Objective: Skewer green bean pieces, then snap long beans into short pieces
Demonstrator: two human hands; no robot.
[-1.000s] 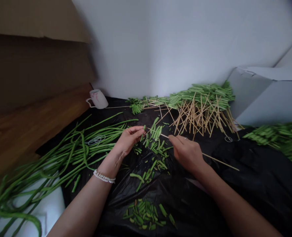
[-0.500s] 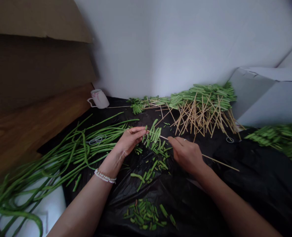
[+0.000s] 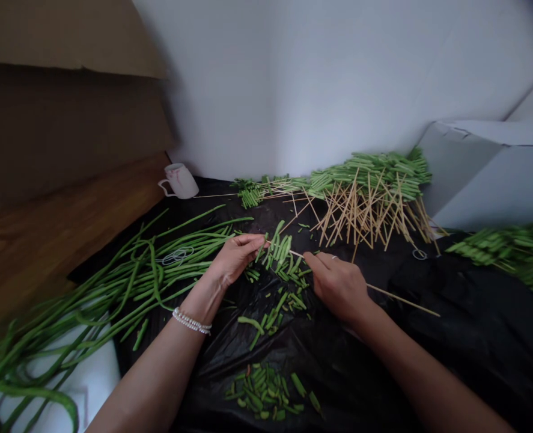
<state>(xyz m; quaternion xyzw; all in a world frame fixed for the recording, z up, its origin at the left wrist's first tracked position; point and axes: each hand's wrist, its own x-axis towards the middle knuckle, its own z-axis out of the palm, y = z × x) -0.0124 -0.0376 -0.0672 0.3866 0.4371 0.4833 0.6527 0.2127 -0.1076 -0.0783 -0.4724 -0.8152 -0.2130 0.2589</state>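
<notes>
A thin wooden skewer (image 3: pixel 404 299) runs between my two hands, with several cut green bean pieces (image 3: pixel 280 248) threaded across it. My left hand (image 3: pixel 239 258) pinches the skewer's far end, fingertips right beside the bean pieces. Wrapped around its shaft is my right hand (image 3: pixel 338 282), and the rest of the stick comes out behind that fist to the right. Below the skewer, loose cut bean pieces (image 3: pixel 288 300) are scattered on a black plastic sheet (image 3: pixel 347 367). Whether my left fingertips also hold a bean piece is hidden.
Long whole beans (image 3: pixel 158 264) spread over the left side. A pile of filled skewers (image 3: pixel 369 180) lies by the wall, another bean pile (image 3: pixel 514 252) at right. Also around are a white mug (image 3: pixel 180 181), a cardboard box (image 3: pixel 72 114), a white box (image 3: pixel 482 168) and bean ends (image 3: pixel 266 391).
Both hands have shifted very slightly left with the skewer. The threaded bean pieces have tilted a little; the piles around them are the same.
</notes>
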